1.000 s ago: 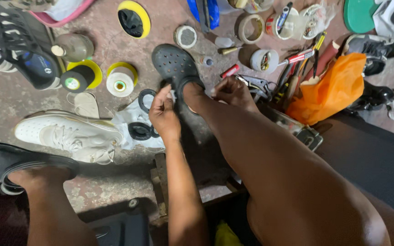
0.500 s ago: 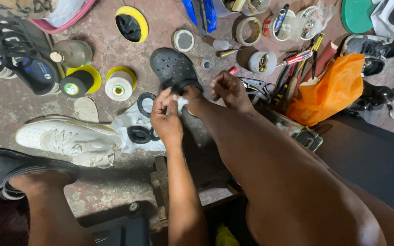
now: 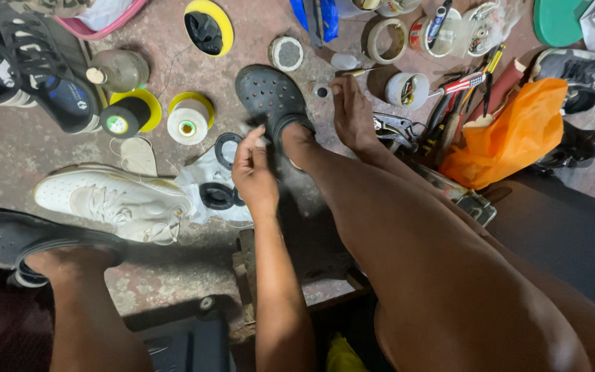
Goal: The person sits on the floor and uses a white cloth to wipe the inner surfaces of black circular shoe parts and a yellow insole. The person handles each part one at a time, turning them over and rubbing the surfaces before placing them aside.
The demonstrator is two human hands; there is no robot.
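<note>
A black perforated clog is on my right foot, stretched out over the stained floor. My left hand is at the clog's near left side, thumb and fingers pinched on its heel edge. My right hand reaches past the clog on the right. Its fingers are stretched out, with the tips at a small white-capped item. A thin tool with a pale handle lies just beyond the fingertips. Whether those fingers grip anything is unclear.
A white sneaker lies to the left, with black rubber rings beside it. Thread spools, tape rolls, hand tools and an orange bag crowd the floor. A second black clog is on my left foot.
My right hand left the ankle and moved away from me, past the clog, to the small white-capped item. My left hand stayed at the clog's heel.
</note>
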